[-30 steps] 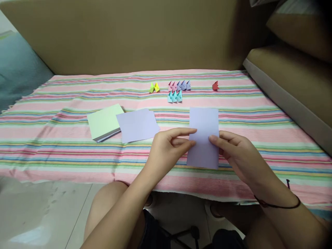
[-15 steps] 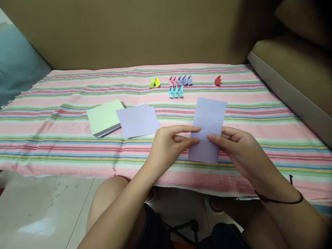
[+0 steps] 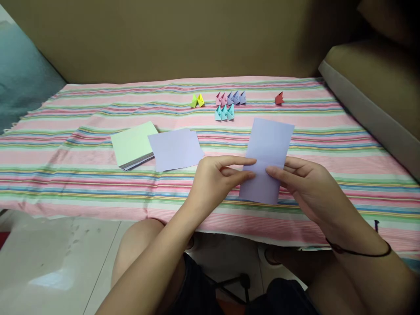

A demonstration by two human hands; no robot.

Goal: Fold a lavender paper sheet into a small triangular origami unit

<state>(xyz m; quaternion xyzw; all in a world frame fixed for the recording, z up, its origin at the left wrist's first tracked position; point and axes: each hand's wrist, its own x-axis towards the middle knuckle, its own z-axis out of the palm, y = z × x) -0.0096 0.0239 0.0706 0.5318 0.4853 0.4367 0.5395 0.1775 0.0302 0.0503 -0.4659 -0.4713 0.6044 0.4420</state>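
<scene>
**Operator:** Where's the paper, and how am I holding it?

**Spotter:** You have the lilac sheet (image 3: 269, 148) lifted just above the striped cloth (image 3: 65, 183), in front of you and tipped a little to the right. Your left hand (image 3: 216, 179) has thumb and forefinger pinched shut on its left edge at about mid-height. Your right hand (image 3: 305, 188) is closed the same way on the right edge. There may be a faint crease running between your fingertips, but the view is too soft for me to be sure.

**Operator:** What could go wrong from here?

**Spotter:** Mostly skew, I'd say. The sheet sits at a slant, so if one pinch gives before the other, the corners could miss each other and any fold would come out crooked. Both grips are only on the edges, so a hard squeeze could also dent the paper.

**Operator:** Anything close enough to knock?

**Spotter:** The loose lilac sheet (image 3: 175, 149) lies just beside your left hand, overlapping the green-topped stack (image 3: 134, 143). A wide sweep of that hand could shift it. The small folded pieces (image 3: 230, 98) are well apart from you, near the far edge.
</scene>
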